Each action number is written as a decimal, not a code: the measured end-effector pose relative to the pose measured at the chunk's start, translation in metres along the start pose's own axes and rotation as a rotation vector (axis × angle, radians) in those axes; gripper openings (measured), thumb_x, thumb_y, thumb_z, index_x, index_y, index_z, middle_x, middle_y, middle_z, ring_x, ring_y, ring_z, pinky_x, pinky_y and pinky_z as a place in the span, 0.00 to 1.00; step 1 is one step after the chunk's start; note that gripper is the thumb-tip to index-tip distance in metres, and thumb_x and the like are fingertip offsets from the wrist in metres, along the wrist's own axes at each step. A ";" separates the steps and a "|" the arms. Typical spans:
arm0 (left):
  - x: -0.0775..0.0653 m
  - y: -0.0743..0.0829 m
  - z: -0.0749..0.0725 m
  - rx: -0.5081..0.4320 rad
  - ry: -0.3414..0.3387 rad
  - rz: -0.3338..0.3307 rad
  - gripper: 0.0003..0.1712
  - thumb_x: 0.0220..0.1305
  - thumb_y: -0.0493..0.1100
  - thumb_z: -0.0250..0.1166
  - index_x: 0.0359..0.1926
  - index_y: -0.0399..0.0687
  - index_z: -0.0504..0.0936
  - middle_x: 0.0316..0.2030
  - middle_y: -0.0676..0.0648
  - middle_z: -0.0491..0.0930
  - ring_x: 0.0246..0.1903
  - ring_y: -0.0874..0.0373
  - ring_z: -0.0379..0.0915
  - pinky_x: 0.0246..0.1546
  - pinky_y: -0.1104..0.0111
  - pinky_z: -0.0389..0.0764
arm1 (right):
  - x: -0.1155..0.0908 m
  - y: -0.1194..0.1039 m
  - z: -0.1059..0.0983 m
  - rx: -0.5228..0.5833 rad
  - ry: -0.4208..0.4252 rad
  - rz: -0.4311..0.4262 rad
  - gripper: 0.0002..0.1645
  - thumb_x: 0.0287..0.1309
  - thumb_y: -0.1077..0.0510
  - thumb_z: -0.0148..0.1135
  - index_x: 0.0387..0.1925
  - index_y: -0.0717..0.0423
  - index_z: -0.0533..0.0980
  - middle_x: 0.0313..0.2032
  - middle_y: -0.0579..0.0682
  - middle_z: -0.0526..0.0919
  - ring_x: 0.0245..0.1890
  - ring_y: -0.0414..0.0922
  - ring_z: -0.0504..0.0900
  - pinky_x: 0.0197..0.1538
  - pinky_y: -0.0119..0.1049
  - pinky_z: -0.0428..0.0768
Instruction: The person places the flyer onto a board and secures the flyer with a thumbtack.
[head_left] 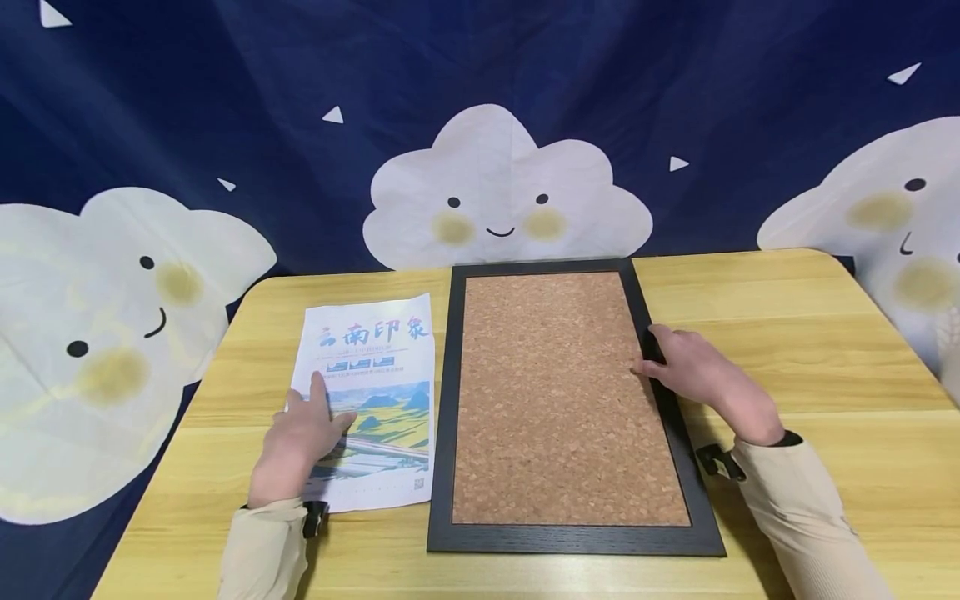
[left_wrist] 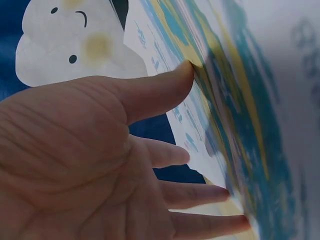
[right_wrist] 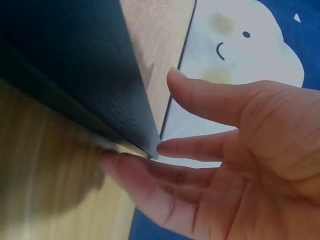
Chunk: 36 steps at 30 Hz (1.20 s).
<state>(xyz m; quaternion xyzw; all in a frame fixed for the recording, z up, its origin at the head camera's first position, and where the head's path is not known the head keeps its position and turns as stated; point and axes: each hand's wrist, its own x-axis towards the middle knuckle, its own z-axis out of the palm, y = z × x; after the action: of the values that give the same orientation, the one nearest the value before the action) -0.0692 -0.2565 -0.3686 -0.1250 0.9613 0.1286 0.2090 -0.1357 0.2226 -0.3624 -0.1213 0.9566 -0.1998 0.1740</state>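
Note:
My left hand [head_left: 300, 429] lies on a printed poster [head_left: 375, 342] with a landscape picture and large blue and pink characters. Its fingers are spread, and the left wrist view shows the thumb [left_wrist: 165, 90] and fingertips touching the paper. Beside the poster lies a corkboard [head_left: 555, 400] in a black frame. My right hand [head_left: 697, 371] grips the right side of that frame, thumb over the cork side and fingers at the outer edge. In the right wrist view the fingers bend around the black frame [right_wrist: 100, 75]; part of their contact is hidden.
A light wooden table [head_left: 810, 333] carries the poster and the board. Behind it hangs a dark blue cloth [head_left: 300, 58] printed with white smiling clouds. Table surface extends right of the board.

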 end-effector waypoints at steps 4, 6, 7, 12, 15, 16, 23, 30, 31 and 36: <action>0.000 -0.002 -0.002 -0.020 0.004 -0.053 0.57 0.74 0.56 0.61 0.78 0.23 0.36 0.63 0.09 0.50 0.56 0.14 0.62 0.50 0.34 0.74 | 0.003 0.004 0.002 0.022 -0.008 0.005 0.42 0.74 0.55 0.61 0.69 0.84 0.56 0.62 0.85 0.67 0.63 0.77 0.69 0.60 0.66 0.72; 0.000 -0.003 -0.003 -0.024 0.024 -0.066 0.60 0.72 0.58 0.63 0.78 0.23 0.36 0.59 0.09 0.53 0.53 0.17 0.64 0.47 0.36 0.75 | 0.005 0.006 0.002 0.037 -0.013 0.009 0.41 0.73 0.56 0.62 0.69 0.84 0.56 0.58 0.83 0.73 0.58 0.74 0.75 0.56 0.63 0.76; 0.000 -0.004 -0.003 -0.030 0.034 -0.069 0.60 0.71 0.57 0.64 0.78 0.23 0.37 0.57 0.09 0.54 0.52 0.18 0.64 0.46 0.37 0.75 | 0.005 0.008 0.001 0.056 -0.021 0.011 0.41 0.73 0.57 0.62 0.69 0.85 0.56 0.53 0.81 0.77 0.53 0.72 0.79 0.52 0.61 0.79; 0.003 -0.009 -0.005 -0.063 0.053 -0.048 0.59 0.70 0.52 0.67 0.77 0.23 0.38 0.54 0.10 0.54 0.52 0.18 0.61 0.45 0.36 0.75 | 0.008 0.018 0.000 0.163 -0.058 -0.008 0.40 0.72 0.57 0.64 0.67 0.83 0.57 0.28 0.57 0.82 0.22 0.48 0.81 0.32 0.44 0.80; 0.004 -0.012 -0.008 -0.084 0.053 -0.026 0.56 0.70 0.46 0.66 0.77 0.23 0.38 0.54 0.10 0.53 0.52 0.17 0.61 0.44 0.36 0.75 | 0.009 0.025 -0.001 0.202 -0.065 -0.038 0.41 0.71 0.58 0.64 0.68 0.84 0.56 0.30 0.56 0.84 0.23 0.46 0.82 0.31 0.42 0.81; 0.004 -0.013 -0.009 -0.087 0.054 -0.021 0.54 0.71 0.44 0.65 0.77 0.23 0.37 0.54 0.10 0.52 0.51 0.18 0.62 0.43 0.36 0.75 | 0.009 0.026 -0.001 0.221 -0.072 -0.042 0.42 0.71 0.59 0.64 0.69 0.84 0.55 0.32 0.58 0.85 0.25 0.46 0.83 0.31 0.42 0.83; 0.004 -0.018 -0.016 -0.122 0.108 0.044 0.43 0.69 0.28 0.47 0.77 0.22 0.35 0.56 0.11 0.62 0.44 0.28 0.73 0.41 0.43 0.76 | 0.008 0.030 -0.003 0.336 -0.112 -0.015 0.43 0.70 0.66 0.62 0.72 0.84 0.49 0.40 0.69 0.83 0.30 0.49 0.85 0.33 0.46 0.87; 0.000 -0.019 -0.040 -0.223 0.195 0.051 0.32 0.77 0.35 0.44 0.75 0.19 0.54 0.56 0.19 0.72 0.46 0.31 0.76 0.44 0.44 0.77 | 0.007 0.031 -0.003 0.451 -0.098 0.035 0.32 0.69 0.67 0.63 0.65 0.82 0.60 0.38 0.65 0.80 0.30 0.48 0.83 0.34 0.46 0.87; -0.002 -0.019 -0.043 -0.234 0.217 0.058 0.30 0.79 0.37 0.44 0.73 0.20 0.59 0.54 0.21 0.74 0.43 0.33 0.77 0.42 0.46 0.77 | 0.007 0.032 -0.002 0.466 -0.098 0.045 0.31 0.68 0.67 0.63 0.63 0.82 0.61 0.38 0.65 0.80 0.30 0.48 0.83 0.34 0.46 0.87; -0.015 -0.020 -0.058 -0.312 0.321 0.122 0.26 0.82 0.44 0.45 0.67 0.29 0.73 0.51 0.28 0.78 0.37 0.43 0.76 0.36 0.59 0.70 | 0.006 0.033 -0.003 0.497 -0.098 0.073 0.29 0.69 0.67 0.63 0.62 0.80 0.62 0.41 0.66 0.79 0.32 0.48 0.83 0.35 0.46 0.87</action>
<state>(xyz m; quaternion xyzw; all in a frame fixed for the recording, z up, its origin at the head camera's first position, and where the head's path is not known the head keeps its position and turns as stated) -0.0718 -0.2898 -0.3155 -0.1165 0.9564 0.2667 0.0231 -0.1479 0.2513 -0.3761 -0.0497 0.8723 -0.4164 0.2516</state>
